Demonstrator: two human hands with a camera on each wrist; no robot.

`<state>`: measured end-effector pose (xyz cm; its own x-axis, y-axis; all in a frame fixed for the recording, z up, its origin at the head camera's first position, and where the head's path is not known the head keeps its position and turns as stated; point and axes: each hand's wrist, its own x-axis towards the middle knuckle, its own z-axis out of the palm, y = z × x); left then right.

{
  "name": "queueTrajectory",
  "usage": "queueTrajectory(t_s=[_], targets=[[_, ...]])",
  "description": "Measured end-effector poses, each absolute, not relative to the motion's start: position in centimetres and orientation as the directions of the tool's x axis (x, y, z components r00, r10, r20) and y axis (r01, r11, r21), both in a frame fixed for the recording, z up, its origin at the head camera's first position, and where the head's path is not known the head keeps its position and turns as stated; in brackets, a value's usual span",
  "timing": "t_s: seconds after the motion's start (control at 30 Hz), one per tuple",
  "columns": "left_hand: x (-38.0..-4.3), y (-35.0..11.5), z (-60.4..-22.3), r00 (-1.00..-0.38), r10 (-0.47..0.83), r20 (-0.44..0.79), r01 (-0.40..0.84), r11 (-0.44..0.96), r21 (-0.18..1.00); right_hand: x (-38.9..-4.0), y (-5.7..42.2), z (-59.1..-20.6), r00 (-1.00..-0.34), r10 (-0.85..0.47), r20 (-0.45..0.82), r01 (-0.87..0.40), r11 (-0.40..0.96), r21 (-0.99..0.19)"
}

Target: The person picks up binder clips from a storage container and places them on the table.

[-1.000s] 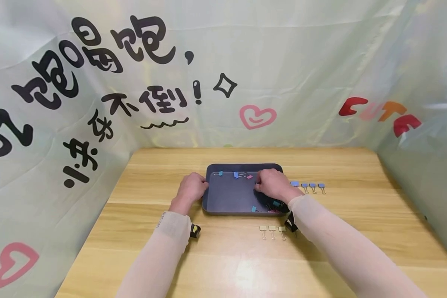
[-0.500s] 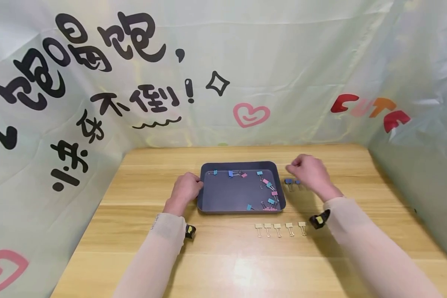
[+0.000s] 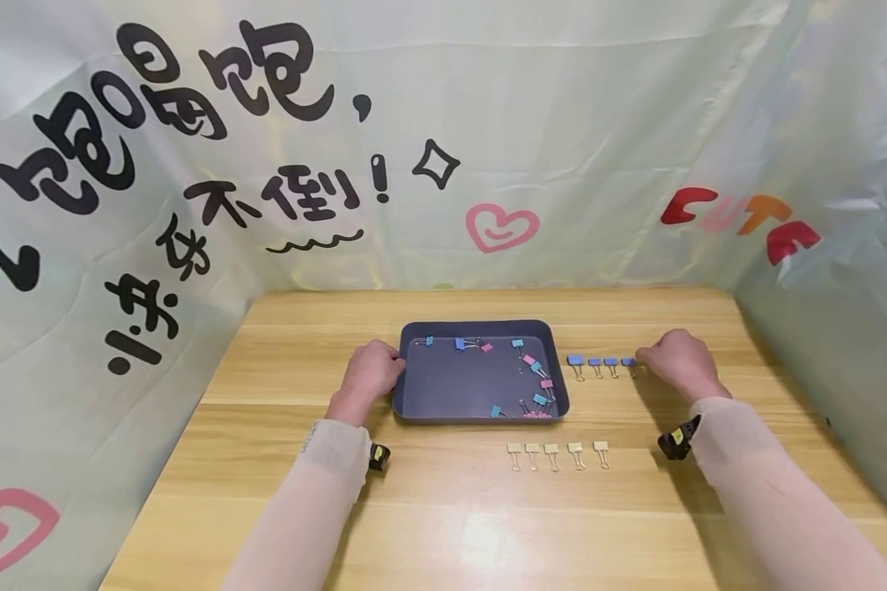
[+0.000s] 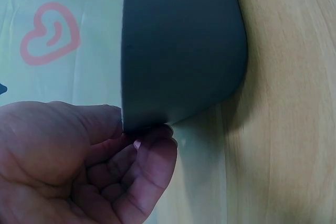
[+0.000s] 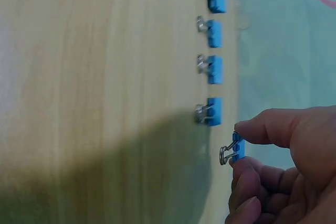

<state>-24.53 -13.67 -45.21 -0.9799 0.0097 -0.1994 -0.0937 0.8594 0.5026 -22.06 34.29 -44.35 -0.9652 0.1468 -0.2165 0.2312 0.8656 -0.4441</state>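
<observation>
My left hand (image 3: 369,376) grips the left rim of a dark grey tray (image 3: 443,386); in the left wrist view, thumb and curled fingers pinch the tray's edge (image 4: 178,51). At the right end of a row of blue binder clips (image 3: 595,362), my right hand (image 3: 682,363) pinches another blue binder clip (image 5: 239,148) between thumb and fingers. That held clip is beside the last clip (image 5: 214,112) of the row, a small gap apart. Inside the tray lie pink and teal binder clips (image 3: 540,400), mostly along its right side, and a blue one (image 3: 460,344) at the back.
Several cream binder clips (image 3: 551,449) stand in a row in front of the tray, on the wooden table (image 3: 414,525). Printed cloth walls (image 3: 599,123) enclose the table at the back and both sides.
My right hand has come out of the tray and moved right, past the blue row, with a blue binder clip. The left hand keeps its grip on the tray.
</observation>
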Motion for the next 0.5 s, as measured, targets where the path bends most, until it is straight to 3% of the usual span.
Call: queueTrajectory(t_s=[0.5], targets=[[-24.5, -13.8, -45.4, -0.985, 0.027, -0.172, -0.064, 0.864, 0.499, -22.1, 34.7, -46.0, -0.959, 0.175, -0.223, 0.253, 0.884, -0.394]])
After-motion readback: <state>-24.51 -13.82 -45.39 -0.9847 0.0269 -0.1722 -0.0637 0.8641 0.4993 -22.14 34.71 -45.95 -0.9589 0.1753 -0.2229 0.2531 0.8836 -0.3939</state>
